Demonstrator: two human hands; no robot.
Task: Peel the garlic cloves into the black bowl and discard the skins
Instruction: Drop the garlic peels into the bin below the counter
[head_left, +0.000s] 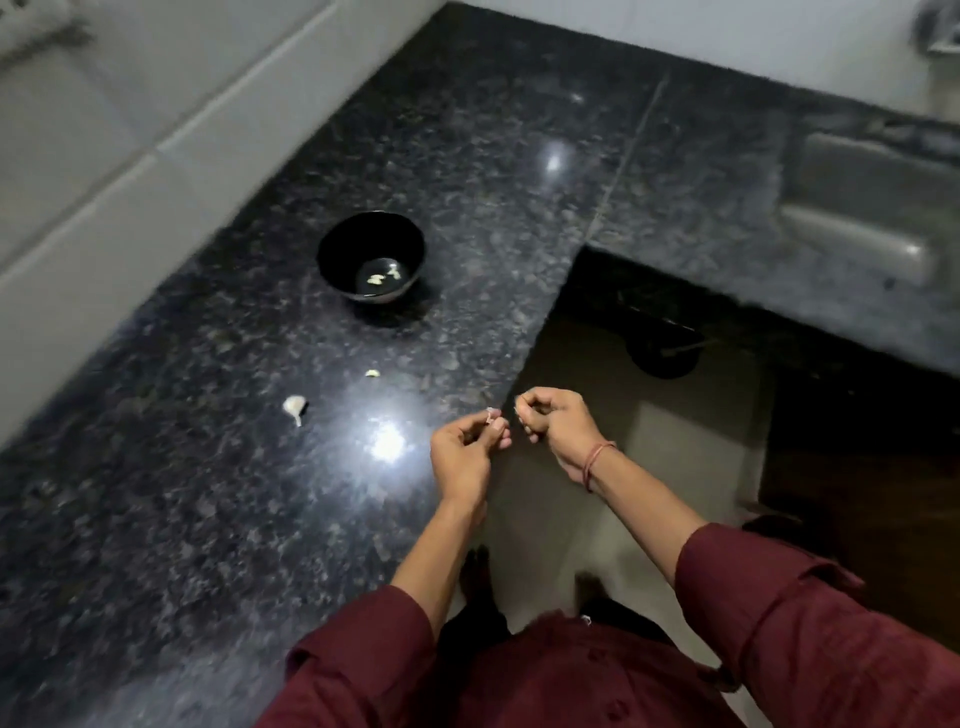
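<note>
- The whole frame is blurred. A dark round object (662, 349) in the shadow under the counter at centre right is too dim to identify.
- A steel sink (857, 208) at the upper right is cut off by the frame edge, as is the white tiled wall (104, 156) at the upper left.
- One glossy black round bowl (335, 244) stands on the black speckled granite countertop (208, 519), above and left of centre.
- Two pale peeled garlic cloves (375, 279) lie on the bowl's bottom.
- Two pieces lie on the counter at centre left. One is a whitish unpeeled garlic clove with a tail (295, 405), the other a smaller pale scrap (372, 373) nearer the bowl.
- The left hand (465, 452), at the counter's edge near the centre, pinches a pale bit of garlic (491, 414) between thumb and fingertips. I cannot tell whether it is a clove or skin.
- The right hand (553, 423), just beside the left but apart from it, has its fingers curled inward. Whether they grip anything cannot be told.
- One red thread band (597, 462) circles the right wrist. Both forearms come out of maroon sleeves (779, 613).
</note>
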